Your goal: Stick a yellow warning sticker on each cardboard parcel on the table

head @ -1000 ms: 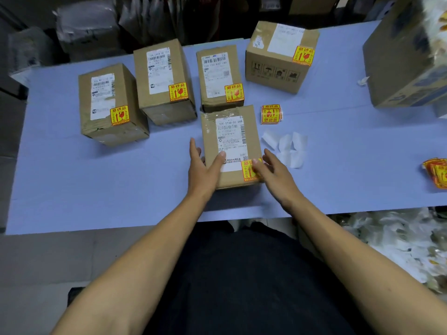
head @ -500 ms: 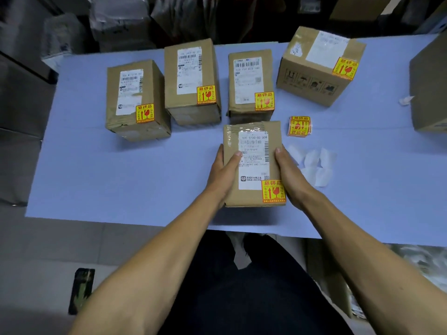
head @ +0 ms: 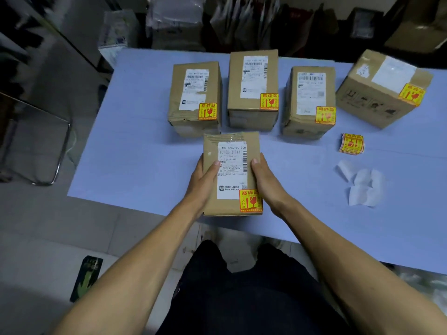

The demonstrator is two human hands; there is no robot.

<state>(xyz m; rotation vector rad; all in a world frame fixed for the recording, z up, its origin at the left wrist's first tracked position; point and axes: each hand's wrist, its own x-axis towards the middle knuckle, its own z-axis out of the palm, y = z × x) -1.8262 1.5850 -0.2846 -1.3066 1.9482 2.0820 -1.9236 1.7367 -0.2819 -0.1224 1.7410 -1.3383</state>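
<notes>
You've got your left hand [head: 204, 180] and right hand [head: 266, 182] clamped on either side of the nearest parcel [head: 231, 172] near the table's [head: 135, 141] front edge, its yellow sticker [head: 250, 200] on the lower right corner, sticker roll [head: 351, 143] off to the right.
</notes>
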